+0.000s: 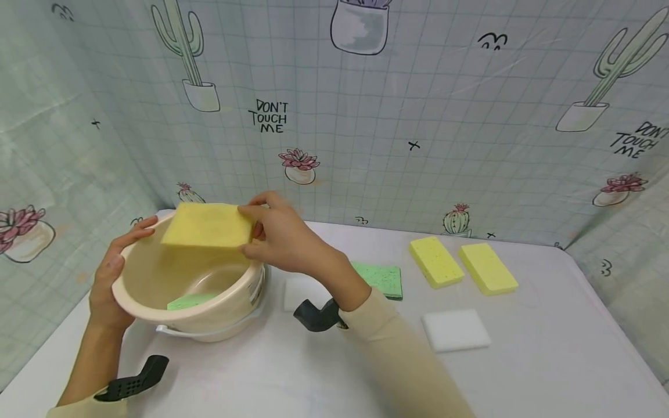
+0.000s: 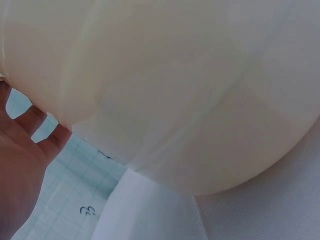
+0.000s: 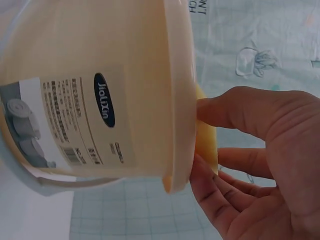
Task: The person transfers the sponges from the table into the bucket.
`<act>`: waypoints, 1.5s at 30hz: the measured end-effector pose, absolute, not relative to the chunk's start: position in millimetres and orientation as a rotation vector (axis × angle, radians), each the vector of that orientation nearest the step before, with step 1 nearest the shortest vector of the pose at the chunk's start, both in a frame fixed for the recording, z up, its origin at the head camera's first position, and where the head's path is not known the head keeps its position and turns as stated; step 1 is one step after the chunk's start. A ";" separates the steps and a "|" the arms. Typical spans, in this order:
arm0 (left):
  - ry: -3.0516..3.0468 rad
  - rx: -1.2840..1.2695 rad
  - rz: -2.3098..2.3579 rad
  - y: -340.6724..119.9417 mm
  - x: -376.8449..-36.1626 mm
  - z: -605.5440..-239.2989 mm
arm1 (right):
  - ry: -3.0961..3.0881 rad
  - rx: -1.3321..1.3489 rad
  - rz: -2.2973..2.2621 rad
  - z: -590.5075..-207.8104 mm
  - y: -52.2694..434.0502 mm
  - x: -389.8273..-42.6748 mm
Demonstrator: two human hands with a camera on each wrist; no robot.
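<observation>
A cream plastic bucket [image 1: 187, 315] with a printed label [image 3: 82, 120] stands on the left of the table, its mouth facing up toward the head view. My left hand [image 1: 107, 284] holds its left side, fingers along the rim. My right hand [image 1: 287, 235] pinches the right end of a yellow sponge [image 1: 206, 225] between thumb and fingers. This sponge overlaps the bucket's far rim and mouth in the head view. Inside the bucket lies a green sponge [image 1: 189, 301], partly hidden by the front wall.
Two yellow sponges [image 1: 436, 262] lie at the right of the white table [image 1: 549, 331], with a white sponge [image 1: 456, 330] nearer. Behind my right forearm are a green sponge [image 1: 384, 280] and another white sponge [image 1: 300, 293]. A cactus-print cloth [image 1: 355, 128] hangs behind.
</observation>
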State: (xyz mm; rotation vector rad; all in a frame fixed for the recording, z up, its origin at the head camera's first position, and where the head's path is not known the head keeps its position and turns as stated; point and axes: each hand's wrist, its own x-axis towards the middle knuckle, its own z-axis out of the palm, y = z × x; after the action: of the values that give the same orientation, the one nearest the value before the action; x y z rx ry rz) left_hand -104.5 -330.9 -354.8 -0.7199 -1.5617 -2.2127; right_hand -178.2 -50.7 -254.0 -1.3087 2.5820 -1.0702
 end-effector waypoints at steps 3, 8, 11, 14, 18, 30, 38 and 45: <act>-1.559 -0.713 -2.219 -330.8 -104.4 -354.5 | 2.603 -1.324 -1.003 -254.4 -59.2 -177.1; -1.563 -0.709 -2.214 -330.9 -104.0 -354.2 | 2.645 -1.366 -0.864 -255.2 -72.5 -175.0; -1.571 -0.701 -2.210 -330.8 -103.7 -353.8 | 2.659 -1.366 -0.805 -256.4 -78.7 -173.8; -1.579 -0.695 -2.206 -330.8 -103.9 -353.3 | 2.678 -1.360 -0.756 -256.8 -82.7 -172.8; -1.590 -0.688 -2.195 -331.1 -104.6 -352.2 | 2.705 -1.364 -0.708 -256.0 -84.2 -172.2; -1.540 -0.745 -2.215 -330.7 -104.7 -352.4 | 2.687 -1.402 -0.699 -256.1 -84.0 -172.8; -1.552 -0.742 -2.210 -330.3 -104.8 -353.0 | 2.659 -1.362 -0.670 -255.9 -83.1 -173.6; -1.577 -0.706 -2.201 -330.4 -103.0 -354.0 | 2.636 -1.354 -0.653 -255.0 -82.1 -172.4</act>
State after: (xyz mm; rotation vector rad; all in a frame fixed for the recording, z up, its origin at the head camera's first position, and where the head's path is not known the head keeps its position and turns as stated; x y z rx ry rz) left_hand -103.0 -330.4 -354.0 -0.7064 -1.5775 -2.2009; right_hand -172.4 -82.1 -255.0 -1.3538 2.6362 -0.6534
